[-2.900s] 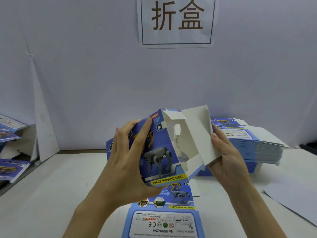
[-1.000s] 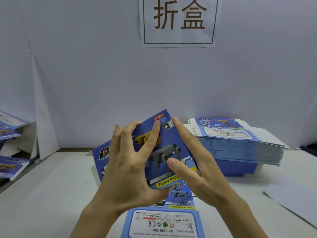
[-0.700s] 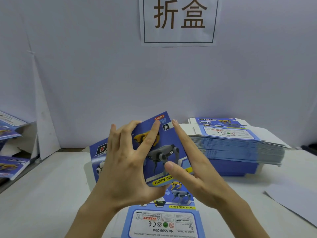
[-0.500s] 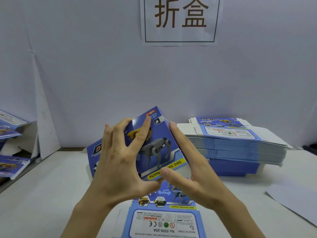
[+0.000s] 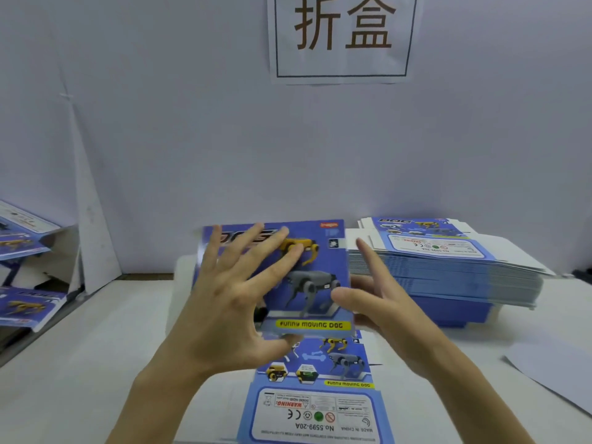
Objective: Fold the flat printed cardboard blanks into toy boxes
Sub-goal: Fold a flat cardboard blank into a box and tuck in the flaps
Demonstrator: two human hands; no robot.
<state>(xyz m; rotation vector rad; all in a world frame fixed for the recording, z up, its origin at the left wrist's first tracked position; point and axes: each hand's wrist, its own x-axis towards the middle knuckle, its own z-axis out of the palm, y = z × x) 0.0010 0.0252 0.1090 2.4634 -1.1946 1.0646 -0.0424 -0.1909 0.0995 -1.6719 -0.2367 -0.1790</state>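
Holding folded box (image 5: 317, 270) up left of blank stack (image 5: 448, 277), printed front toward viewer, caption edge down, long axis left-right. Pressing left hand (image 5: 230, 302), fingers straight and splayed, on front; bracing right hand (image 5: 384, 309) flat against stack-side wall, thumb on front. Seeing flat blank (image 5: 320, 402) near-left of stack.

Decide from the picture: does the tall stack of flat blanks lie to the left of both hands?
No: the stack of flat blanks lies to the right of the right hand.
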